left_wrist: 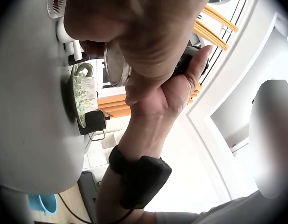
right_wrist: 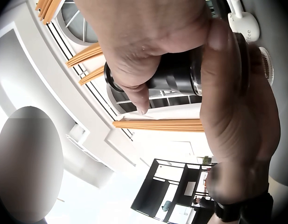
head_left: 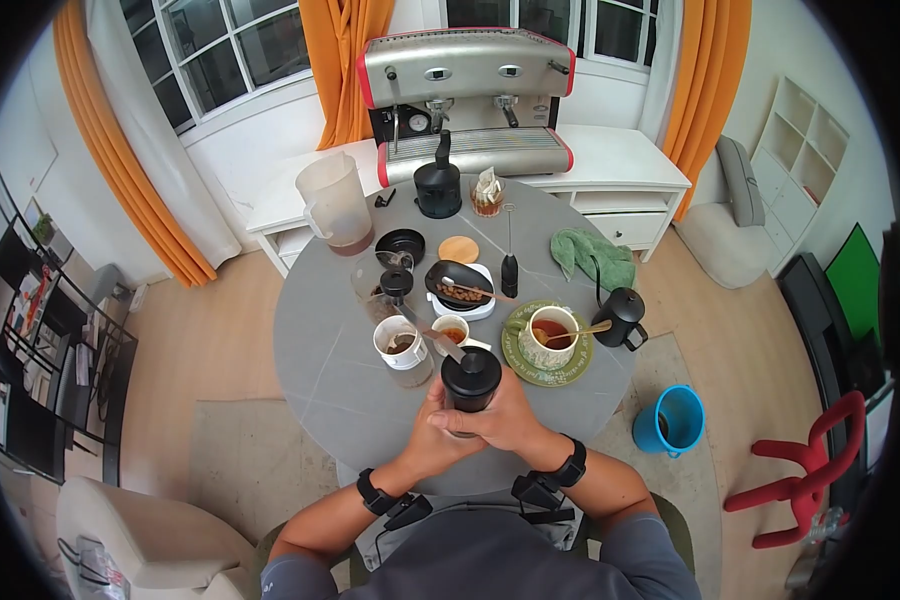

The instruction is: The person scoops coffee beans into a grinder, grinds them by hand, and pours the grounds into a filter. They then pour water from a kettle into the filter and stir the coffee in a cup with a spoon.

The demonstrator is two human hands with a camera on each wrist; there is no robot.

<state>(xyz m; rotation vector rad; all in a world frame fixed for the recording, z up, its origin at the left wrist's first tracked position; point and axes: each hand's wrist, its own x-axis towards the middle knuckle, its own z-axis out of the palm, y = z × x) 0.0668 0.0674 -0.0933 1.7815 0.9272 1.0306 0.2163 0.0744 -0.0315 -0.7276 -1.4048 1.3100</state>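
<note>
Both my hands grip a black cylinder with a knobbed lid at the table's near edge. My left hand wraps its lower left side; my right hand curls round the right side. In the left wrist view a clear round rim shows below the fingers. Most of the body is hidden by the hands. Just beyond stand a small white cup with amber liquid and a white filter cup with dark grounds over a clear vessel. To the right, a patterned mug with a wooden spoon stands on a green plate.
On the grey round table are a black dish of beans on a white scale, a black kettle, a green cloth, a milk frother and a large plastic pitcher. A blue bucket stands on the floor.
</note>
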